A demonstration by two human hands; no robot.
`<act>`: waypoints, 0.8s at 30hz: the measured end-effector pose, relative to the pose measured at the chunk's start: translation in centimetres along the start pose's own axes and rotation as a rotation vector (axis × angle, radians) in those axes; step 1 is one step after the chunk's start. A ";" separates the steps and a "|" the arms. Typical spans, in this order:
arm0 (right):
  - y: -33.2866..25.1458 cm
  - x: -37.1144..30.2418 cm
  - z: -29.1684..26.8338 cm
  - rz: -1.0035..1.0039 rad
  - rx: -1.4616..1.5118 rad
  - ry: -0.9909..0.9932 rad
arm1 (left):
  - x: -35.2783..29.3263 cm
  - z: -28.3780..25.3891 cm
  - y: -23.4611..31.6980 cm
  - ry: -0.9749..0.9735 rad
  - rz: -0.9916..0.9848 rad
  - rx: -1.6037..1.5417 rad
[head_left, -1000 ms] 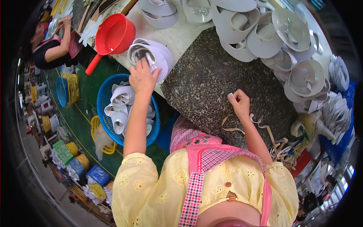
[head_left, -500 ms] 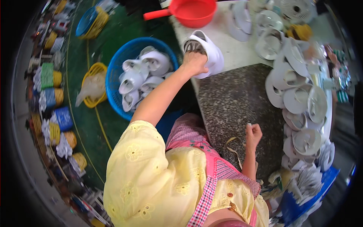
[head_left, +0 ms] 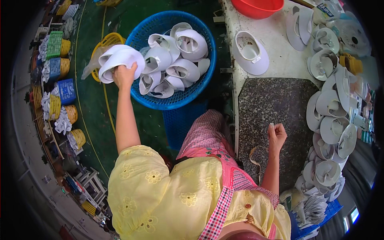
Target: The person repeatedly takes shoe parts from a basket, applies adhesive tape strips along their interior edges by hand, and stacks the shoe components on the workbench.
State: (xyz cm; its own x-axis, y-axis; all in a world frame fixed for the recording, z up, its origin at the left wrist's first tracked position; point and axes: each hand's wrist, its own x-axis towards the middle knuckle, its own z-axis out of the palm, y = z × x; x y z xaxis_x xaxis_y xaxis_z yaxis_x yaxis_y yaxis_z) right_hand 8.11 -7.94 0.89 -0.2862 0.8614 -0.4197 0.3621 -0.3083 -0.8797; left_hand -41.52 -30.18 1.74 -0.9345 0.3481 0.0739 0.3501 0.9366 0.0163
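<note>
My left hand [head_left: 123,76] reaches out to the far left, its fingers closed on white sun visors [head_left: 122,60], which look like two nested together. It hovers just left of a large blue basket [head_left: 173,106] heaped with more white visors [head_left: 157,59]. Low over the dark speckled board [head_left: 268,104] is my right hand [head_left: 277,137], curled into a fist. Something small and white shows at its thumb; what the fist holds, if anything, is hidden. A white visor [head_left: 260,60] lies alone on the table [head_left: 234,28] beyond the board.
Stacked white visors [head_left: 334,130] line the table's right side. A red basin [head_left: 258,9] and a yellow container [head_left: 351,63] stand farther back. Near the blue basket is a yellow basket [head_left: 108,40] with clear plastic. Colored baskets [head_left: 66,91] line the left.
My left hand has swung left from the table edge, past the blue basket, with visors in its grip. A visor now shows on the table there. My right hand stays a fist.
</note>
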 end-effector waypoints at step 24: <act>-0.2 -0.8 1.4 0.001 -0.216 0.027 | 2.3 10.3 -12.5 -0.252 -0.295 -0.142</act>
State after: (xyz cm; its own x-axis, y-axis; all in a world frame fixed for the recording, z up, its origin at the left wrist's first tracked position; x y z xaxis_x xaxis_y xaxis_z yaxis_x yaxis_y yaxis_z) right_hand 7.01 -9.14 1.06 -0.2629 0.8726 -0.4117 0.5445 -0.2181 -0.8099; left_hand -48.70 -40.63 -8.57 -0.9762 0.0815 -0.2010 0.0540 0.9889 0.1385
